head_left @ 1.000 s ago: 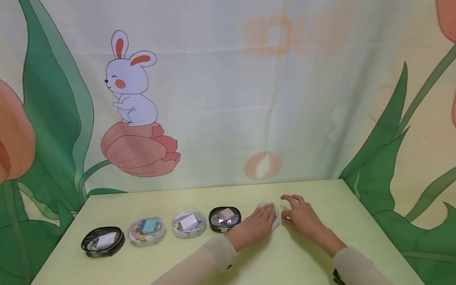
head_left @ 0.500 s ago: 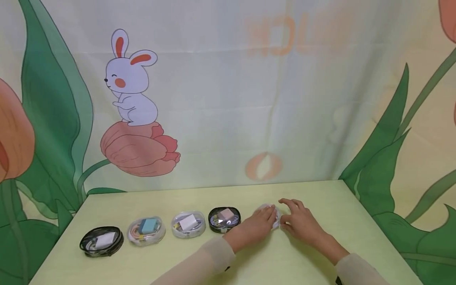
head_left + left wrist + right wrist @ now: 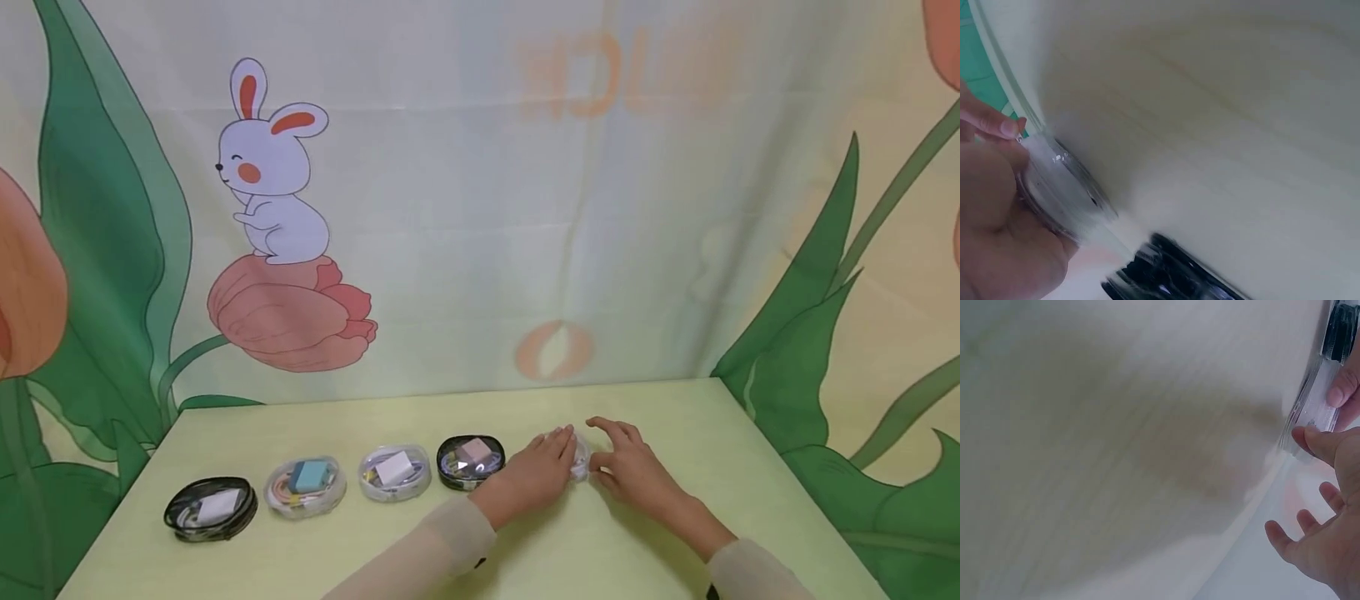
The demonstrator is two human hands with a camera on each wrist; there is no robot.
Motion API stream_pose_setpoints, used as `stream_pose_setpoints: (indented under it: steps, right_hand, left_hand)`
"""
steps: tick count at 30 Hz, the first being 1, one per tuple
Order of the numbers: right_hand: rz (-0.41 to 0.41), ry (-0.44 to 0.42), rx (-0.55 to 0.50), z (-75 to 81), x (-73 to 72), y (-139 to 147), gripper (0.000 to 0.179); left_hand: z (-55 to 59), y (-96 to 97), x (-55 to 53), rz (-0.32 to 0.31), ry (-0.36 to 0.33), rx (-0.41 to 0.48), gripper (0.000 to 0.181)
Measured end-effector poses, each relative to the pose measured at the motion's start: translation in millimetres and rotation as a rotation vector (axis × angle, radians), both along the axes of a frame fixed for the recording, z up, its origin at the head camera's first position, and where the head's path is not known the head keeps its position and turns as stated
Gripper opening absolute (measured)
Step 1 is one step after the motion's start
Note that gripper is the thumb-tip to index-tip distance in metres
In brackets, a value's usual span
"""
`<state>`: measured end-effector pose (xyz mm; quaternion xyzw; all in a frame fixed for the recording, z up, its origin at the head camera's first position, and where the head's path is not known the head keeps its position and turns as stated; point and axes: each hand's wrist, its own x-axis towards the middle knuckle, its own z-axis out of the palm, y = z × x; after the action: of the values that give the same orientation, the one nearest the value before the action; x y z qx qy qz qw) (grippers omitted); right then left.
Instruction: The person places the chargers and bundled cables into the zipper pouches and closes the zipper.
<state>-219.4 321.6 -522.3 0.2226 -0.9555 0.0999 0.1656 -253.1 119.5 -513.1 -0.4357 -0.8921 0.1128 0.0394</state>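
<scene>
My left hand lies across a clear oval zip pouch on the table and holds it, hiding most of it. In the left wrist view, the pouch shows its transparent side and rim beside my palm. At the pouch's right end, my right hand pinches the zipper pull between thumb and index finger, the other fingers spread away. The right wrist view shows this pinch at the end of the pouch; the pull itself is mostly hidden by the fingertips.
Left of my hands, a row of similar pouches stands on the pale table: a black-rimmed one with a pink charger, a clear one with a white charger, a clear one with a blue charger, and another black-rimmed one.
My left hand's fingers have shifted slightly left, so more of the clear pouch's right end shows. The right hand stays at that end, barely moved. The other pouches stay in place.
</scene>
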Motion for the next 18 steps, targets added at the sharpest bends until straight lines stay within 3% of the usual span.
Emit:
stream_pose_setpoints:
  steps: [6,11,13,18]
  right_hand:
    - [-0.068,0.061,0.016,5.2,-6.4,2,0.013]
    - [-0.142,0.031,0.03,6.4,-10.7,9,0.014]
    - [-0.136,0.012,0.032,5.7,-12.0,9,0.015]
    - [-0.077,-0.027,-0.013,4.5,-7.3,-1,0.017]
  left_hand:
    - [4.4,4.2,4.0,0.009,0.055,-0.025,0.044]
    - [9.5,0.2,8.3,-0.027,0.059,-0.052,0.045]
    - [10.1,-2.1,7.8,-0.028,0.068,-0.064,0.046]
    - [6.0,-4.6,2.6,0.042,0.052,-0.053,0.051]
